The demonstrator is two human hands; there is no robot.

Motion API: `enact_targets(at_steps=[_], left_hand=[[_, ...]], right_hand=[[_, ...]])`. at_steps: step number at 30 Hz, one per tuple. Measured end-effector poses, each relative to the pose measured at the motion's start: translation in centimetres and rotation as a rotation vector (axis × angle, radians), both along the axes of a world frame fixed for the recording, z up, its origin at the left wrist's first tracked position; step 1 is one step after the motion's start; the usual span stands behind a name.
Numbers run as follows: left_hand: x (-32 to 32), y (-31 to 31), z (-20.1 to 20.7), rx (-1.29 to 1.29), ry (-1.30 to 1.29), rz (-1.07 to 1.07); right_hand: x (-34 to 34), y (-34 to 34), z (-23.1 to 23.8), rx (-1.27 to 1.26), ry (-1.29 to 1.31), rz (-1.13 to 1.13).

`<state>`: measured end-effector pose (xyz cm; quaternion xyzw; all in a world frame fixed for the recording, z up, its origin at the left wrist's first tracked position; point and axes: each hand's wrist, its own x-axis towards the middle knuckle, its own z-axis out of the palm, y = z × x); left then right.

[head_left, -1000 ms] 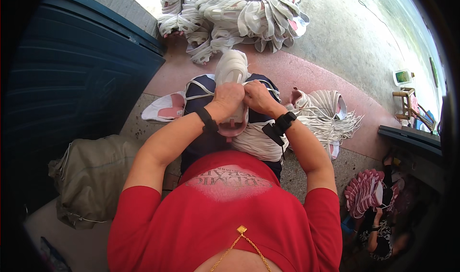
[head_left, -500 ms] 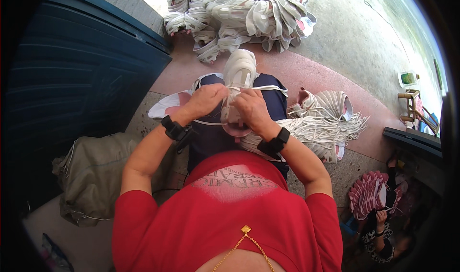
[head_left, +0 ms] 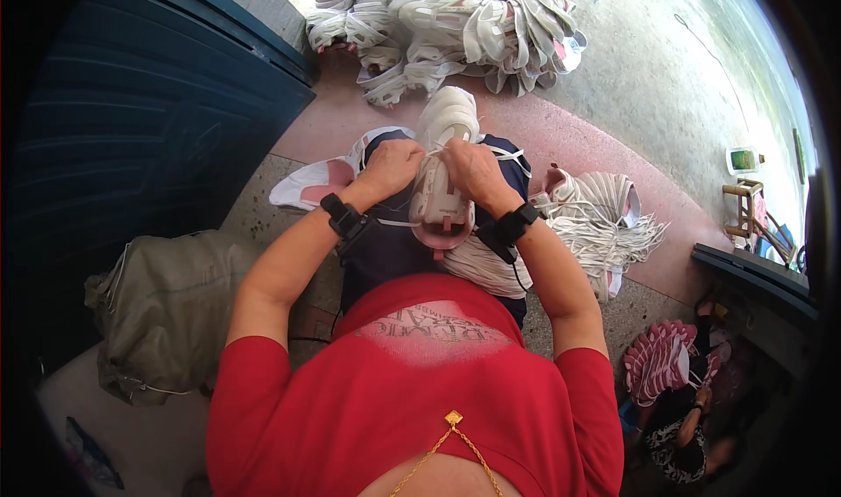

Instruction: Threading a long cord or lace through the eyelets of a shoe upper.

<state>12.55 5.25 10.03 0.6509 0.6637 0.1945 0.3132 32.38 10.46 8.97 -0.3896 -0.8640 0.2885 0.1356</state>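
Shifted right grip (head_left: 476, 173) toe-ward over shoe upper (head_left: 438, 201); pinching lace (head_left: 508, 155), left grip (head_left: 393, 168) likewise. Probably light, floppy; steady by sides.

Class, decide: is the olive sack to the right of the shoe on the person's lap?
No, the olive sack lies to the left of the white shoe.

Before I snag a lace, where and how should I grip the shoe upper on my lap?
Probably pinch the shoe upper by its pink heel rim, from your body side: that open end faces you, clear of left hand and right hand.
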Motion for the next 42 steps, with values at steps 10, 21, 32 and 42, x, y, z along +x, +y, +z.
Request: enact_targets(at_steps=[10,21,32,42], left_hand=[[1.8,1.2,1.7,0.372,0.464,-0.299],[3.0,-0.2,2.5,0.408,0.421,-0.265],[0.7,2.0,2.1,-0.212,-0.066,-0.256],[2.3,-2.4,4.2,0.31,0.136,-0.268]], right_hand=[[0.1,-0.8,-1.3,-0.114,0.122,-0.209],[2.4,-1.3,2.0,-0.682,0.381,-0.342],[-1.9,-4.2,-0.3,-0.004,-0.164,-0.181],[1.1,-5.2,3.5,-0.019,-0.112,0.005]])
